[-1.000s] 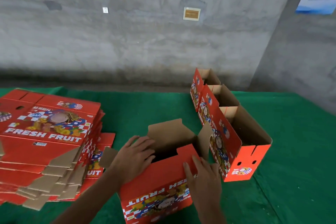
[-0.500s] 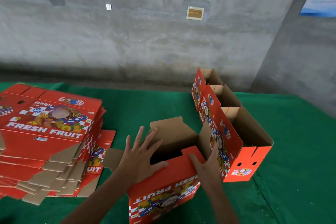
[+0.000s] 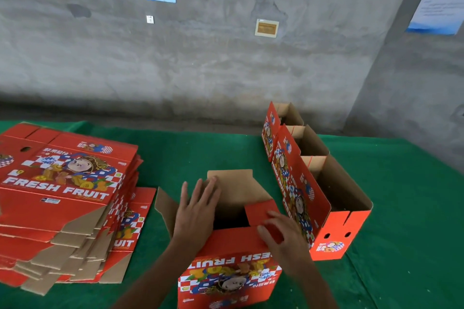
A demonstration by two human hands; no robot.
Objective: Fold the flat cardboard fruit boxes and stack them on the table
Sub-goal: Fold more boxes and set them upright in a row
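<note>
Folding box (image 3: 226,253) four — left hand (image 3: 198,211) flat on a flap, right hand (image 3: 281,233) pinching the red flap (image 3: 261,211); three boxes (image 3: 326,188) done, tall stack (image 3: 62,198) left.

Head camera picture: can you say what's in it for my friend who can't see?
Two bare hands fold the flaps of an open red cardboard fruit box on a green table: the left hand lies flat on a brown flap, the right hand bends a red flap. Flat red boxes are piled left; folded boxes stand right.
</note>
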